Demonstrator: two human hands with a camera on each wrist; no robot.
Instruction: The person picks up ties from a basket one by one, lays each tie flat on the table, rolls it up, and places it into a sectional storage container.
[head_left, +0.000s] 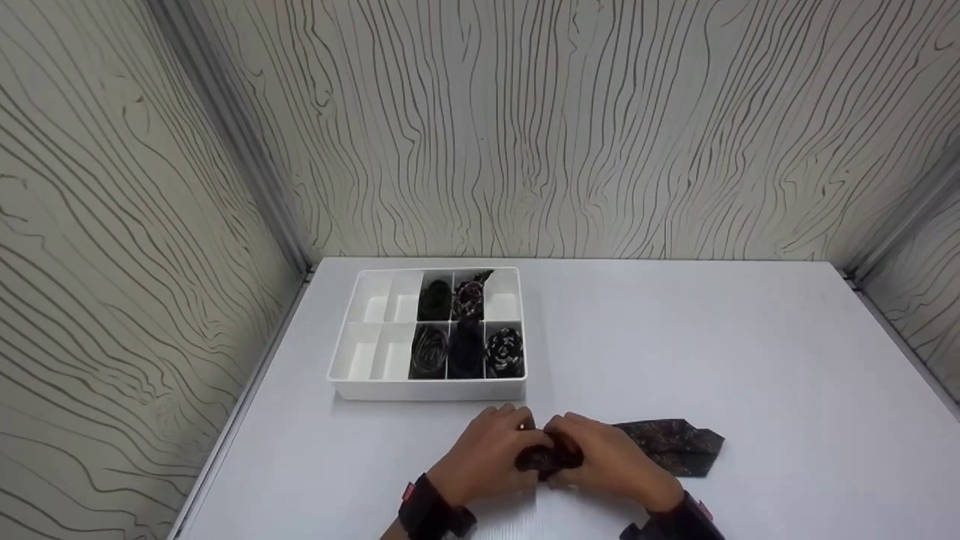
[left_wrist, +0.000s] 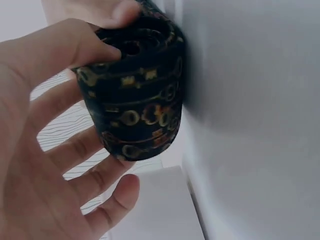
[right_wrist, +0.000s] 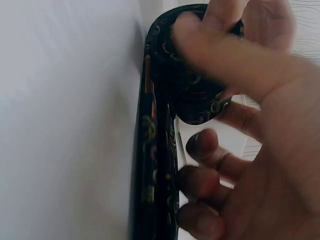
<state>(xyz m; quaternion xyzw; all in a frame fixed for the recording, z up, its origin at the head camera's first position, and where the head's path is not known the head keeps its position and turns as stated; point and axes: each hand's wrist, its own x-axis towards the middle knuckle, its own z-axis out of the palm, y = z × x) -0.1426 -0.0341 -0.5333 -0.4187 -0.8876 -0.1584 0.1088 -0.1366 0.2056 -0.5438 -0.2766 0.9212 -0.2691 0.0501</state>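
Note:
A dark necktie with a printed pattern of keys is partly wound into a roll [left_wrist: 135, 105] on the table. Its flat, unrolled tail [head_left: 679, 446] stretches off to the right, ending in a pointed tip. My left hand [head_left: 487, 457] grips the roll from the left, thumb over its coiled end and the lower fingers spread in the left wrist view. From the right, my right hand [head_left: 611, 459] pinches the same roll [right_wrist: 200, 95] with thumb and forefinger, while its other fingers curl beside the tail.
Beyond the hands stands a white divided box [head_left: 427, 390]. Several of its compartments hold rolled ties, among them a dark green roll [head_left: 435, 298], a navy roll [head_left: 466, 352] and a black-and-white roll [head_left: 505, 352]. Wood-patterned panels [head_left: 480, 135] enclose the white table [head_left: 712, 337] at the back and sides.

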